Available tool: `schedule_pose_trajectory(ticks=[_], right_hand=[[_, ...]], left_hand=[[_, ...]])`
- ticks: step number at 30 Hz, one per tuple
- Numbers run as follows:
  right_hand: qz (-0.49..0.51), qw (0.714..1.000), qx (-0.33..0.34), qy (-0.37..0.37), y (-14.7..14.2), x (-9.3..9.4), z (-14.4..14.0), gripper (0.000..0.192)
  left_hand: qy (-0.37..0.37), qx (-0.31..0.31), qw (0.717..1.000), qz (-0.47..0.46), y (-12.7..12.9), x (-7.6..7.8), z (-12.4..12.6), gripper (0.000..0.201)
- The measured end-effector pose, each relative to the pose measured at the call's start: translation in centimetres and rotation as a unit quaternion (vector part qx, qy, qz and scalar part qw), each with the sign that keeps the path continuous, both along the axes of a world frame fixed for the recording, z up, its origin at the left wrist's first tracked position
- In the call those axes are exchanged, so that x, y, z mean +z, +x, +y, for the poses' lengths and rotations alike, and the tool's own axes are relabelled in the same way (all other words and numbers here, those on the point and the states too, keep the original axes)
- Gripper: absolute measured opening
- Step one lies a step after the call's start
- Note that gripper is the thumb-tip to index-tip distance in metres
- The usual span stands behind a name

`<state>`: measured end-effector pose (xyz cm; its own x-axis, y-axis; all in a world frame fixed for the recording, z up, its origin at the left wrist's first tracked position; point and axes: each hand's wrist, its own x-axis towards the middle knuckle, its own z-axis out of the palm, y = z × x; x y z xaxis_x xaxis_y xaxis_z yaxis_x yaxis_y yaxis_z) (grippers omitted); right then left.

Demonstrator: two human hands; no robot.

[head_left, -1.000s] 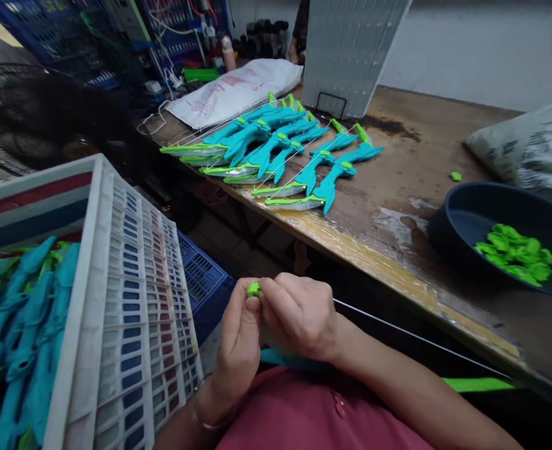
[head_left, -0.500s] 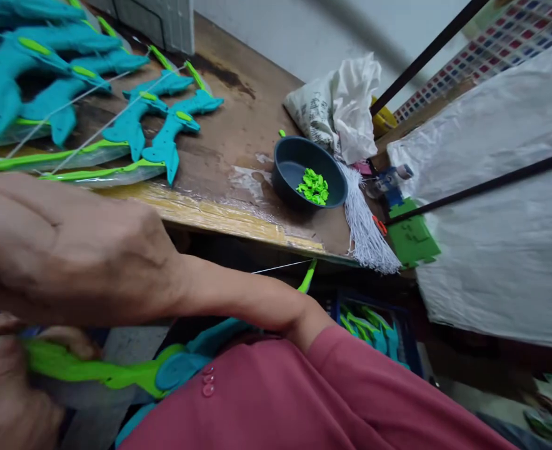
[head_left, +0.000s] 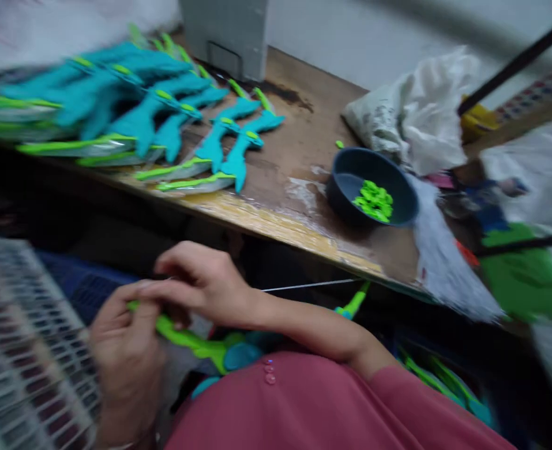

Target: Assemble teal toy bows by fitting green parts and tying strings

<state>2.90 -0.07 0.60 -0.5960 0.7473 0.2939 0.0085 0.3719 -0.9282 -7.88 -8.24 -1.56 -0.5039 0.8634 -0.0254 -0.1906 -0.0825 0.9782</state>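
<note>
A teal-and-green toy bow (head_left: 186, 340) lies across my lap against the red shirt. My left hand (head_left: 128, 347) is closed round the tip of its green limb. Fingers of my right hand (head_left: 205, 284) are pinched together at that same tip, touching the left thumb. A white string (head_left: 308, 286) stretches from behind my right wrist to the bow's other green tip (head_left: 357, 301), near the table edge. Whether the right fingers have hold of the string's end is hidden.
Several toy bows (head_left: 219, 140) lie along the wooden table (head_left: 299, 134). A dark bowl (head_left: 344, 178) holds small green pieces, beside a bundle of white strings (head_left: 444, 250) and a white sack (head_left: 426, 106). Crates (head_left: 32, 350) stand low at left; another holding bows is at lower right.
My view has swung left, bringing the crate and more bows into sight. My right hand has come down from above to meet my left hand at the bow tip.
</note>
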Motion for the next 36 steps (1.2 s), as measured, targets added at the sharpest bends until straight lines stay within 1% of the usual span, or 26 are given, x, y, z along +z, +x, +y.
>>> schedule_pose_trajectory(ticks=[1, 2, 3, 4, 5, 6, 7, 10, 13, 15, 16, 17, 18, 19, 20, 21, 22, 24, 26, 28, 32, 36], right_hand=[[0.050, 0.994, 0.021, -0.098, 0.0, -0.2, 0.1, 0.024], [0.091, 0.975, 0.049, -0.196, -0.2, -0.5, 0.2, 0.029], [0.123, 0.949, 0.079, -0.281, -0.4, -0.7, 0.3, 0.034], [0.147, 0.921, 0.103, -0.346, -0.6, -1.0, 0.3, 0.038], [0.163, 0.899, 0.115, -0.390, -0.9, -1.3, 0.3, 0.042], [0.175, 0.884, 0.117, -0.418, -1.1, -1.5, 0.2, 0.045], [0.181, 0.876, 0.113, -0.433, -1.4, -1.7, 0.1, 0.047], [0.187, 0.871, 0.094, -0.444, -1.7, -2.1, -0.4, 0.048], [0.176, 0.888, 0.084, -0.417, -1.2, -2.1, -0.6, 0.042], [0.152, 0.911, 0.103, -0.369, -0.5, -1.7, -0.5, 0.034], [0.133, 0.932, 0.105, -0.319, 0.0, -1.4, -0.4, 0.029], [0.112, 0.957, 0.099, -0.250, 0.4, -1.1, -0.2, 0.024], [0.088, 0.978, 0.089, -0.166, 0.8, -0.9, 0.0, 0.018], [0.065, 0.992, 0.079, -0.077, 1.1, -0.6, 0.2, 0.014], [0.045, 0.996, 0.073, 0.004, 1.3, -0.4, 0.4, 0.012], [0.027, 0.995, 0.075, 0.068, 1.4, -0.3, 0.6, 0.012], [0.013, 0.990, 0.084, 0.111, 1.5, -0.2, 0.7, 0.013], [-0.009, 0.983, 0.092, 0.158, 1.4, -0.1, 0.9, 0.015], [-0.024, 0.981, 0.077, 0.175, 1.3, -0.1, 0.8, 0.016], [-0.034, 0.985, 0.053, 0.163, 1.2, 0.0, 0.6, 0.016], [-0.042, 0.993, 0.002, 0.114, 1.1, 0.1, 0.3, 0.014], [-0.042, 0.998, -0.020, 0.037, 0.9, -0.2, 0.3, 0.012]], left_hand=[[0.002, 0.009, 1.000, -0.010, -0.1, 0.1, 0.0, 0.015], [0.007, 0.008, 1.000, -0.025, -0.1, 0.0, 0.0, 0.014], [0.020, 0.001, 0.999, -0.039, -0.2, -0.2, 0.2, 0.014], [0.033, -0.010, 0.998, -0.053, -0.3, -0.4, 0.4, 0.014], [0.044, -0.019, 0.997, -0.062, -0.4, -0.6, 0.5, 0.014], [0.052, -0.027, 0.996, -0.070, -0.5, -0.8, 0.6, 0.015], [0.053, -0.035, 0.995, -0.077, -0.6, -1.0, 0.7, 0.016], [0.039, -0.044, 0.994, -0.089, -0.8, -1.3, 0.5, 0.018], [0.014, -0.042, 0.995, -0.085, -0.9, -1.6, 0.2, 0.021], [-0.005, -0.046, 0.994, -0.094, -0.9, -1.7, 0.2, 0.024], [-0.012, -0.050, 0.993, -0.109, -0.9, -1.7, 0.2, 0.024], [-0.016, -0.056, 0.990, -0.129, -0.9, -1.6, 0.3, 0.024], [-0.017, -0.064, 0.986, -0.150, -0.8, -1.5, 0.3, 0.024], [-0.017, -0.074, 0.983, -0.167, -0.8, -1.3, 0.4, 0.024], [-0.015, -0.084, 0.980, -0.178, -0.7, -1.2, 0.4, 0.025], [-0.014, -0.091, 0.979, -0.183, -0.6, -1.0, 0.4, 0.025], [-0.014, -0.096, 0.978, -0.185, -0.6, -0.8, 0.5, 0.026], [-0.016, -0.092, 0.979, -0.184, -0.4, -0.6, 0.5, 0.027], [-0.018, -0.079, 0.981, -0.178, -0.3, -0.6, 0.5, 0.027], [-0.021, -0.068, 0.983, -0.167, -0.2, -0.6, 0.5, 0.027], [-0.033, -0.039, 0.989, -0.140, 0.0, -0.9, 0.6, 0.026], [-0.039, -0.026, 0.992, -0.120, -0.1, -1.1, 0.6, 0.022]])
